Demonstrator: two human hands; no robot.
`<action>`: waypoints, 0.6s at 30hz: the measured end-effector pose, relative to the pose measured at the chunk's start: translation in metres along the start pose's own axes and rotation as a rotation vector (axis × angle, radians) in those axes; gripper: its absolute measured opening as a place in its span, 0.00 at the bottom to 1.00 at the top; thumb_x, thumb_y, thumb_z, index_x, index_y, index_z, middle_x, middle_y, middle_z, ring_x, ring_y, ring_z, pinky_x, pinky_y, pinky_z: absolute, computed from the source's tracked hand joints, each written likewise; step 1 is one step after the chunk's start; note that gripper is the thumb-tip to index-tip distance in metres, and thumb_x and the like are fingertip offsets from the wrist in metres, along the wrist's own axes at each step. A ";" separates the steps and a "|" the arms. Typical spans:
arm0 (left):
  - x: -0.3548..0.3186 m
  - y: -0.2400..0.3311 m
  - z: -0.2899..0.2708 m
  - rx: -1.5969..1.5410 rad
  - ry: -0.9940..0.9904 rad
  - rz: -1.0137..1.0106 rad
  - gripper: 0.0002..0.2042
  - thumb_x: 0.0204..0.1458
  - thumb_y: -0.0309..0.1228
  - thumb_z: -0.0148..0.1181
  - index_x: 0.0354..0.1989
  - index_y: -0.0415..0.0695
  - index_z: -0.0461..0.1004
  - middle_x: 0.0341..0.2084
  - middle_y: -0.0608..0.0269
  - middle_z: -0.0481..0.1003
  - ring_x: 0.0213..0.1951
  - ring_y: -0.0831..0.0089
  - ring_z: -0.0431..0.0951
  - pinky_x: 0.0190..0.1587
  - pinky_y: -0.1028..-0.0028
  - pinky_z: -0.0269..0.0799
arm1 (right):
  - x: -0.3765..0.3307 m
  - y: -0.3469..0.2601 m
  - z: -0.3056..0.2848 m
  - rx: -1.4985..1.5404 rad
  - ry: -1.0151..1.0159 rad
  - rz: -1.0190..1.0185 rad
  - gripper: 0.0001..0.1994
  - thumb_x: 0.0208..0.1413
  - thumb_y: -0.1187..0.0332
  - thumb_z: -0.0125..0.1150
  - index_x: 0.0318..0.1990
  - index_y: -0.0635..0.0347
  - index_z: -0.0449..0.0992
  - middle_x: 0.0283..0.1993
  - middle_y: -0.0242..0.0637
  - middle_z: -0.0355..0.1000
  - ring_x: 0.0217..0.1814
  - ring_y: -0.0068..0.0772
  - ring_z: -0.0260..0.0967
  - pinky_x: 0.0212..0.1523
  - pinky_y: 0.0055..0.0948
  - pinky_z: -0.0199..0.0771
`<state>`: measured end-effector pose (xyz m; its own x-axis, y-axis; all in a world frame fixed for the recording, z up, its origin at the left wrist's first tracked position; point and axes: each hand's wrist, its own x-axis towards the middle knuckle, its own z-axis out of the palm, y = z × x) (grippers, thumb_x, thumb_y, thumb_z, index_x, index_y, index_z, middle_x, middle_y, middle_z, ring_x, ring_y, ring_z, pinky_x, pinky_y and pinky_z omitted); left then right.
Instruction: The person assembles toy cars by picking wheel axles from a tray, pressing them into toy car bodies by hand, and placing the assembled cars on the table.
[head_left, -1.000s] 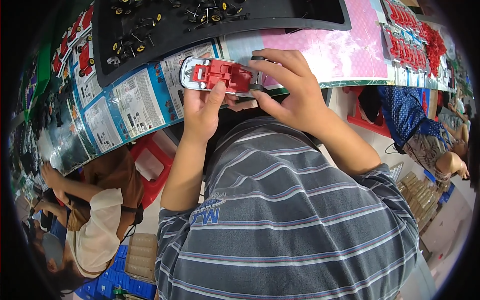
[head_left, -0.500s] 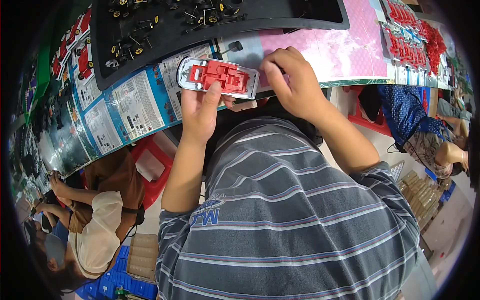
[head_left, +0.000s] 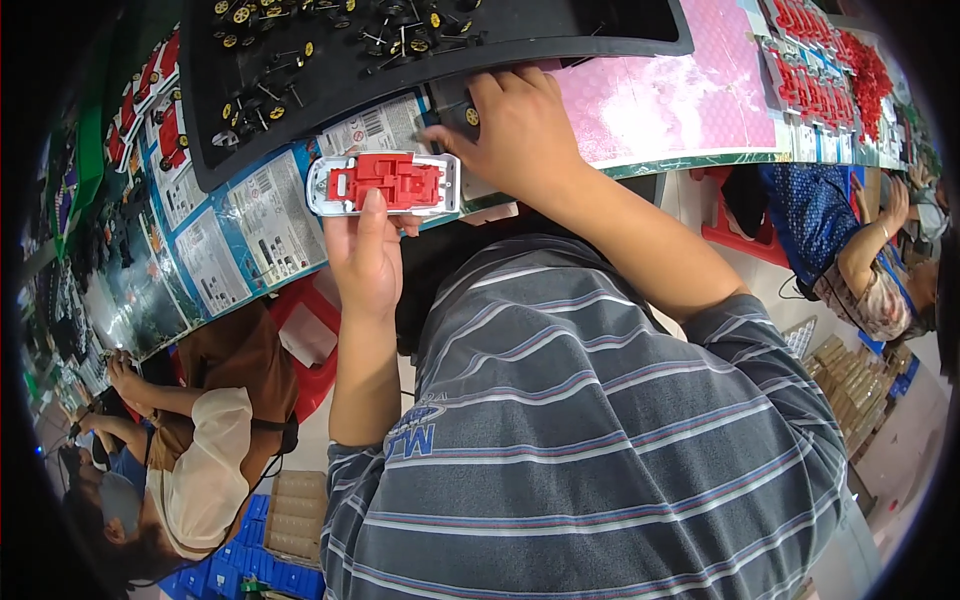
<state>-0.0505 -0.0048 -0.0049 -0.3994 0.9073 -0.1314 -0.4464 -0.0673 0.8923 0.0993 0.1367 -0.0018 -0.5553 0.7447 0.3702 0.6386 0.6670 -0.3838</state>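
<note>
My left hand (head_left: pixel 368 262) is closed around a toy car body (head_left: pixel 325 188), a white shell with a red inner part turned upward. Its thumb presses on the red part. Just right of the car, my right hand (head_left: pixel 525 130) reaches over the table at the near rim of the black tray (head_left: pixel 560 48). The thumb stands apart from the other fingers, whose tips are partly hidden. Between thumb and forefinger shows a small wheel (head_left: pixel 472 116) with a yellow hub. Wheel-and-axle sets (head_left: pixel 410 40) lie scattered in the tray.
Red and white toy cars (head_left: pixel 172 130) stand at the left. Rows of red parts (head_left: pixel 800 75) lie at the far right, beside a red heap (head_left: pixel 866 85). Printed sheets (head_left: pixel 265 200) cover the table's near side. Co-workers sit left (head_left: pixel 200 460) and right (head_left: pixel 850 260).
My left hand has carried the car body left and slightly nearer. My right hand has moved left and away from me, from beside the car to the tray's near rim, and its fingers have stretched out.
</note>
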 end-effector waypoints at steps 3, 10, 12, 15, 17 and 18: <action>0.001 -0.001 -0.005 -0.060 -0.023 -0.012 0.21 0.66 0.32 0.51 0.64 0.38 0.59 0.48 0.53 0.75 0.38 0.72 0.77 0.33 0.75 0.71 | 0.001 0.003 -0.006 0.104 -0.076 0.046 0.26 0.44 0.56 0.74 0.47 0.66 0.77 0.41 0.50 0.77 0.46 0.53 0.73 0.52 0.43 0.71; 0.005 -0.001 0.004 0.012 -0.042 -0.007 0.23 0.66 0.31 0.52 0.66 0.37 0.57 0.47 0.54 0.75 0.37 0.73 0.77 0.33 0.75 0.72 | -0.017 0.006 -0.058 0.678 -0.266 0.052 0.29 0.49 0.62 0.72 0.57 0.64 0.71 0.48 0.42 0.73 0.46 0.34 0.69 0.48 0.32 0.70; 0.007 -0.001 0.010 -0.029 -0.050 -0.027 0.23 0.65 0.31 0.52 0.66 0.37 0.57 0.47 0.55 0.75 0.36 0.74 0.77 0.33 0.75 0.72 | -0.016 -0.005 -0.065 0.639 -0.328 -0.074 0.30 0.46 0.63 0.75 0.57 0.63 0.72 0.45 0.41 0.72 0.45 0.37 0.67 0.47 0.33 0.68; 0.009 -0.004 0.021 -0.062 -0.048 -0.036 0.22 0.65 0.32 0.53 0.65 0.38 0.59 0.46 0.57 0.76 0.36 0.75 0.77 0.33 0.76 0.73 | -0.019 -0.013 -0.056 0.537 -0.302 -0.075 0.31 0.43 0.65 0.75 0.56 0.63 0.72 0.42 0.43 0.70 0.45 0.44 0.64 0.47 0.36 0.68; 0.010 -0.007 0.023 0.013 -0.047 -0.019 0.22 0.65 0.33 0.53 0.64 0.38 0.60 0.45 0.58 0.76 0.35 0.77 0.77 0.33 0.77 0.73 | -0.020 -0.013 -0.055 0.462 -0.259 -0.083 0.31 0.42 0.65 0.75 0.56 0.64 0.73 0.42 0.43 0.70 0.45 0.45 0.64 0.47 0.37 0.68; 0.011 -0.008 0.022 -0.008 -0.066 -0.021 0.21 0.65 0.33 0.54 0.63 0.39 0.61 0.44 0.58 0.77 0.34 0.77 0.77 0.33 0.78 0.73 | -0.021 -0.010 -0.055 0.464 -0.272 -0.076 0.30 0.42 0.66 0.75 0.55 0.64 0.73 0.41 0.43 0.70 0.45 0.46 0.63 0.47 0.38 0.68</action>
<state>-0.0335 0.0148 -0.0036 -0.3366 0.9338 -0.1214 -0.4605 -0.0508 0.8862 0.1339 0.1131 0.0411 -0.7479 0.6321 0.2028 0.3230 0.6134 -0.7207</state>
